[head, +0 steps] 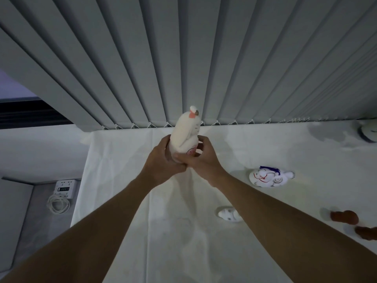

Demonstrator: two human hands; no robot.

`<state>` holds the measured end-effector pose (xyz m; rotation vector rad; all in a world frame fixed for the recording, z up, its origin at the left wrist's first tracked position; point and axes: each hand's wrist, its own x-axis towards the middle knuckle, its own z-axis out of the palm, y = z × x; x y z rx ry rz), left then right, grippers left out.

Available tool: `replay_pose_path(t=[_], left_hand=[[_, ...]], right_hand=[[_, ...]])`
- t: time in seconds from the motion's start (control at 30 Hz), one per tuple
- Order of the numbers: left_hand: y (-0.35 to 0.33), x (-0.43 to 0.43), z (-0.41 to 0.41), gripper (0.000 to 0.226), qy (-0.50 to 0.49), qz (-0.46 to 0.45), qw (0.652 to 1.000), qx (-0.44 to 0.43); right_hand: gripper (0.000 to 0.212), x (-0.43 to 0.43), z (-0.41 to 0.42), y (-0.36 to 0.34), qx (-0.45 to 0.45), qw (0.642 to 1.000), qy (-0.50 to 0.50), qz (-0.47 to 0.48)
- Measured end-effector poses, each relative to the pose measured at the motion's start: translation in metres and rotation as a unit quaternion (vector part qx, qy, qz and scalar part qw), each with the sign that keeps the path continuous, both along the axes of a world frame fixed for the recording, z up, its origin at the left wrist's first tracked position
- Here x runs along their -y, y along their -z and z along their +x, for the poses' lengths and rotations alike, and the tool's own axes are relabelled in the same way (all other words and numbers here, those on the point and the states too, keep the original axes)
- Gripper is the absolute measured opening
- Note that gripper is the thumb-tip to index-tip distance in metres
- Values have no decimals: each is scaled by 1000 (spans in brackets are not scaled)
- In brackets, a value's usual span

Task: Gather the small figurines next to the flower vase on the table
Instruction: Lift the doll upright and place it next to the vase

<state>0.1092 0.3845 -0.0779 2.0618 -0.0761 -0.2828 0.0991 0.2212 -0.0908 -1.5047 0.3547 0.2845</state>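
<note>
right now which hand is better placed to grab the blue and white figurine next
Right. The right hand is on the side where the blue and white figurine lies; the left hand would cross over.

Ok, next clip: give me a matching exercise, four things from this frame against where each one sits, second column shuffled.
Things:
1. white bird figurine
2. blue-trimmed figurine
3. brown figurines
4. power strip

Places:
A. off the table, low on the left with a coiled cable
B. on the cloth at the right edge
C. upright, held in the grip of the left hand and right hand
D. lying on the cloth right of the hands

Pairs: 1-C, 2-D, 3-B, 4-A
</note>
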Motion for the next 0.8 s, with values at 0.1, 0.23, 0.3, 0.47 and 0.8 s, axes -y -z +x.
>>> replay_pose_path(t=[0.1, 0.23, 0.3, 0.47, 0.8], left_hand=[[9, 0, -1, 82, 9, 2, 1000, 18], [27, -4, -6, 94, 11, -6, 1000, 4], [30, -5, -7, 94, 15, -10, 1000, -6], [27, -16, -3, 98, 33, -31, 997, -59], [23, -16, 1, 86, 57, -65, 993, -80]], right_hand=[[92, -4, -6, 6, 76, 992, 15, -103], [92, -8, -15, 16, 117, 983, 22, -138], [92, -8, -17, 19, 119, 983, 18, -137], [96, 2, -13, 13, 84, 985, -44, -146], [102, 31, -8, 12, 35, 958, -183, -220]])
